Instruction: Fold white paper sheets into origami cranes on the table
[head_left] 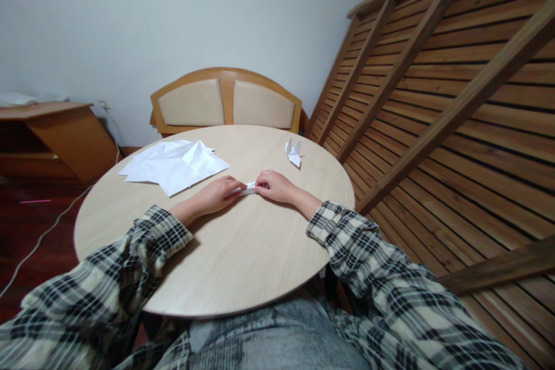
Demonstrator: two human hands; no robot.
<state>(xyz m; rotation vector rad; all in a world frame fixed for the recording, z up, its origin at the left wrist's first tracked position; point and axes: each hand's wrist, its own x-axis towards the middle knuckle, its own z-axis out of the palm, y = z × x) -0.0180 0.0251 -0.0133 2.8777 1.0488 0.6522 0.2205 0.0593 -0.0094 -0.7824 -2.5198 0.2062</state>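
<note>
Between my hands, near the middle of the round table [243, 243], is a small folded piece of white paper [250, 188]. My left hand [219, 192] grips its left end, with the fingers closed on it. The right end is pinched by my right hand [276, 186], thumb and fingertips together. My fingers cover most of the paper, so its full shape is hidden. A folded white paper crane [293, 153] stands beyond my right hand. Creased white paper sheets [173, 165] lie in a loose stack beyond my left forearm.
A padded wooden headboard [228, 98] stands behind the table against the wall. Wooden slatted panels [433, 115] lean close along the right side. At the left are a wooden desk [60, 139] and a white cable [56, 222] running down to the floor.
</note>
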